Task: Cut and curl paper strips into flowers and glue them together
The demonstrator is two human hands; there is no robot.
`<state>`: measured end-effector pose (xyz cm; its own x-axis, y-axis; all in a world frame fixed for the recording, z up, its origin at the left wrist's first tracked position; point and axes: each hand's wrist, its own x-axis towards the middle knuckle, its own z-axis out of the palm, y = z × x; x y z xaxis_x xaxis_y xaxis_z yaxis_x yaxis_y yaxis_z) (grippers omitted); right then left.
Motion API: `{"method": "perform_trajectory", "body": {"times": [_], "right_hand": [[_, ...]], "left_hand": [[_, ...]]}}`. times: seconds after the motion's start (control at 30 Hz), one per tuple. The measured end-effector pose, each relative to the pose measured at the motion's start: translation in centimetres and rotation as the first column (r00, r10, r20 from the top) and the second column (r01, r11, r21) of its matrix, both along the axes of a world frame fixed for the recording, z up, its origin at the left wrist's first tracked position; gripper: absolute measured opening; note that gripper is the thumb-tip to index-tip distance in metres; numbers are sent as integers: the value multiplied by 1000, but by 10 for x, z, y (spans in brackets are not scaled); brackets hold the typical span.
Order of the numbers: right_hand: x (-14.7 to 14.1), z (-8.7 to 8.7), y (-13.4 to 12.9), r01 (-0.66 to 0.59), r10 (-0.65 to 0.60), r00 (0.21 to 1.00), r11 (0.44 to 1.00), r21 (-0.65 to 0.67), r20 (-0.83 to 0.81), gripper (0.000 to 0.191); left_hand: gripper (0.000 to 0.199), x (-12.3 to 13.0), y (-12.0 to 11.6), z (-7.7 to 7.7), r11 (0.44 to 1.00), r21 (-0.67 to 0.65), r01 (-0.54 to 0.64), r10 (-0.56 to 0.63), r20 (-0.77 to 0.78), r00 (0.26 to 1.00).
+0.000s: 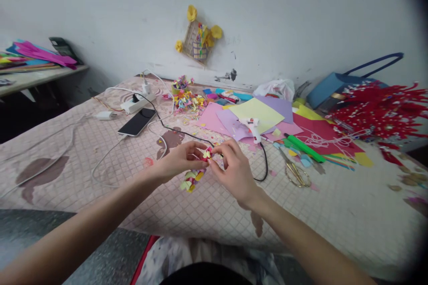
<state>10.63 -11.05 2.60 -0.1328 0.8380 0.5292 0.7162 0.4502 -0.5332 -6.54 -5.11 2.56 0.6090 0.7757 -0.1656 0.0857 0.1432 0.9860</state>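
Between my two hands, above the middle of the table, is a small paper flower (207, 153) in pale yellow and pinkish red. My left hand (183, 158) pinches it from the left with thumb and fingers. From the right, the fingertips of my right hand (232, 164) close on the same flower. Just below my hands lies a small cluster of paper pieces (191, 180) in pale green, yellow and red. A white glue gun (252, 129) with a black cord rests to the right, on coloured paper sheets (256, 113). Gold-handled scissors (296, 173) lie farther right.
A phone (137, 122) on a cable and a white power strip (137, 103) sit at left. Behind are a pile of paper bits (189, 101) and a small pot (180, 85). At right are a green marker (304, 148), a blue bag (329, 91) and red decorations (381, 111).
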Motion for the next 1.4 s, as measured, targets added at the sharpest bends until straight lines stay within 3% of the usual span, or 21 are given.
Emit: {"method": "perform_trajectory", "body": {"times": [0.37, 0.43, 0.53, 0.6, 0.67, 0.77, 0.9, 1.0, 1.07, 1.13, 1.23, 1.33, 1.4], "right_hand": [[4, 2, 0, -19, 20, 992, 1000, -12, 128, 11], [4, 2, 0, -55, 57, 997, 998, -30, 48, 12], [6, 4, 2, -99, 81, 970, 993, -70, -229, 7], [8, 6, 4, -192, 92, 872, 968, -162, -481, 4], [11, 9, 7, -345, 71, 701, 904, -251, -709, 9], [19, 13, 12, -463, 7, 478, 852, -245, -878, 16], [37, 19, 17, -351, 8, 370, 927, -132, -929, 17], [56, 26, 21, -186, 91, 338, 982, 28, -937, 15], [70, 31, 24, -40, 145, 347, 989, 140, -927, 12], [85, 36, 27, 114, 170, 375, 967, 228, -911, 9], [108, 41, 29, 305, 204, 410, 888, 345, -889, 6], [119, 41, 30, 400, 208, 428, 829, 390, -880, 5], [112, 36, 29, 409, 160, 455, 837, 364, -876, 6]], "left_hand": [[46, 5, -3, 1, 999, -33, -14, 14, -4, 1000], [46, 4, -3, 1, 999, -41, -8, 8, 2, 1000], [47, 3, -2, -1, 999, -46, 6, -5, 25, 1000], [47, 3, -1, -2, 999, -42, 17, -15, 42, 999], [46, 3, 0, -4, 999, -37, 26, -24, 54, 998], [45, 2, 1, -7, 999, -25, 32, -31, 56, 998], [47, -2, 3, -11, 1000, 25, 8, -9, 13, 1000], [48, -5, 3, -11, 997, 83, -6, 10, -41, 999], [48, -7, 3, -9, 993, 114, -16, 23, -56, 998], [48, -8, 3, -8, 991, 127, -29, 35, -46, 998], [48, -10, 3, -5, 991, 121, -56, 59, -24, 998], [48, -11, 4, -4, 995, 84, -54, 55, -14, 998], [47, -12, 5, -3, 998, 45, -37, 37, 5, 999]]}}
